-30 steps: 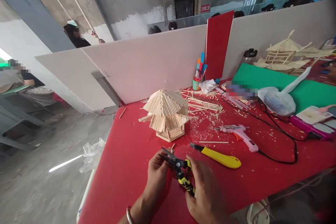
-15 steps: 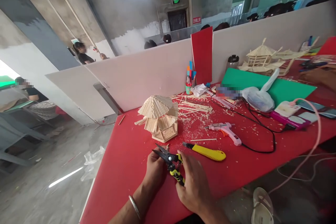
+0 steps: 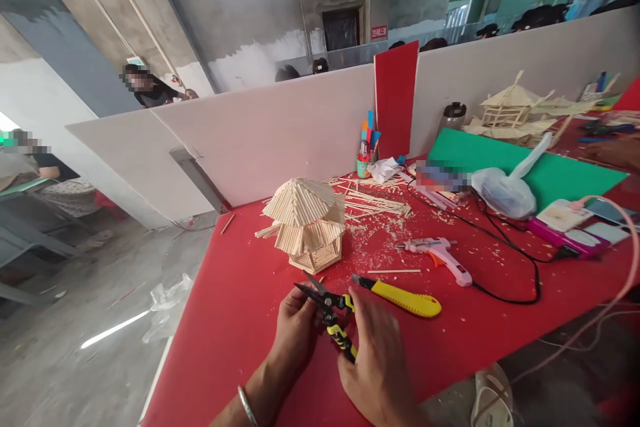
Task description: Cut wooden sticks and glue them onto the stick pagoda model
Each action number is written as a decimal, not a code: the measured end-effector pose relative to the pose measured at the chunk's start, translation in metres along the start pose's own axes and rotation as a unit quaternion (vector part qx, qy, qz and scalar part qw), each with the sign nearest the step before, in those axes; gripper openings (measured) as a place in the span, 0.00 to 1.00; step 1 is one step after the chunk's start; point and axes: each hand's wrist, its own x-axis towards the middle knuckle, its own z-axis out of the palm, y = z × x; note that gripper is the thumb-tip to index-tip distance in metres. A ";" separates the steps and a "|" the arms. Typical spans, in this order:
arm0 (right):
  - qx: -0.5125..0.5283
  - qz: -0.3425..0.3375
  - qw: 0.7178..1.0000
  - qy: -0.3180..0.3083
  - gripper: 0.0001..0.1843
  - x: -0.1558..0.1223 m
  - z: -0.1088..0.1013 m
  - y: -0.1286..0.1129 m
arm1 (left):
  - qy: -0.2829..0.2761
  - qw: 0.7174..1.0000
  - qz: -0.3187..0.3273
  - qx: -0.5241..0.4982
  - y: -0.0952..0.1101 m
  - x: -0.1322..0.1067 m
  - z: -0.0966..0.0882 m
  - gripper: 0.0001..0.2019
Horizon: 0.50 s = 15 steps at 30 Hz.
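Note:
My right hand (image 3: 376, 353) grips the yellow-and-black handles of a pair of snips (image 3: 327, 313), whose black blades stand apart and point up-left. My left hand (image 3: 296, 328) is curled right beside the blades, fingers pinched at them; what it holds is hidden. Both hands hover over the red table (image 3: 240, 320) near its front edge. Just beyond the blades stands a small pavilion model of wooden sticks (image 3: 305, 221).
A yellow utility knife (image 3: 400, 297) lies right of the snips, a pink-white glue gun (image 3: 440, 255) with a black cord beyond it. Loose sticks and chips (image 3: 373, 203) litter the table. A white partition (image 3: 280, 133), green mat (image 3: 530, 170) and second stick model (image 3: 515, 110) lie further back.
The view has shifted slightly; both hands stay together at the snips, whose blades remain apart. Nothing on the table has moved.

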 end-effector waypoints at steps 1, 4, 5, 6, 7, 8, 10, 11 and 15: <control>-0.006 0.000 1.000 -0.002 0.48 0.000 0.001 0.001 | -0.001 1.000 -0.002 -0.006 0.001 -0.001 0.000 0.15; -0.025 0.007 0.999 -0.020 0.49 -0.001 -0.001 0.001 | 0.010 1.000 0.001 -0.028 0.003 -0.002 -0.001 0.16; -0.032 0.009 0.999 -0.027 0.48 0.000 -0.002 0.000 | 0.012 0.999 -0.001 -0.034 0.003 -0.002 -0.001 0.16; -0.038 0.010 0.999 -0.032 0.48 0.000 -0.004 -0.001 | 0.013 0.999 -0.001 -0.042 0.003 -0.002 -0.001 0.16; -0.044 0.010 0.998 -0.035 0.48 0.001 -0.006 -0.002 | 0.008 0.999 -0.005 -0.044 0.004 -0.002 -0.001 0.16; -0.049 0.009 0.998 -0.037 0.48 0.001 -0.008 -0.003 | 0.002 0.999 -0.006 -0.046 0.004 -0.003 -0.001 0.16; -0.056 0.011 0.998 -0.039 0.49 0.002 -0.010 -0.002 | -0.014 0.999 -0.005 -0.046 0.003 -0.004 0.000 0.16; -0.060 0.013 0.997 -0.039 0.49 0.003 -0.010 -0.002 | -0.020 0.999 -0.004 -0.046 0.003 -0.004 0.000 0.15; -0.072 0.018 0.997 -0.035 0.48 0.003 -0.011 0.002 | -0.033 0.998 -0.004 -0.047 0.002 -0.006 0.001 0.16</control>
